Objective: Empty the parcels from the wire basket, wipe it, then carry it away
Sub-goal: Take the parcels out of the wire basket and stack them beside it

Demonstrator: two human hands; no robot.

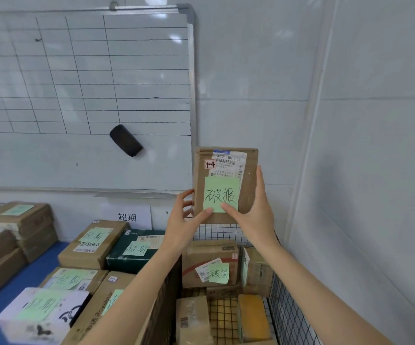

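Observation:
I hold a brown cardboard parcel point(248, 185) upright above the black wire basket point(286, 312); it carries a shipping label and a green sticky note. My left hand point(185, 220) grips its lower left edge and my right hand point(255, 212) grips its right side, thumb on the note. Inside the basket lie several more parcels: a brown box with a green note point(210, 263), a small box at the right point(257, 270), a tan box point(192, 319) and a yellow packet point(253, 319).
Several labelled boxes point(94, 242) lie on a blue table point(27, 277) left of the basket. A whiteboard point(84, 95) with a black eraser point(126, 140) hangs on the wall behind. A white wall point(375, 170) closes off the right side.

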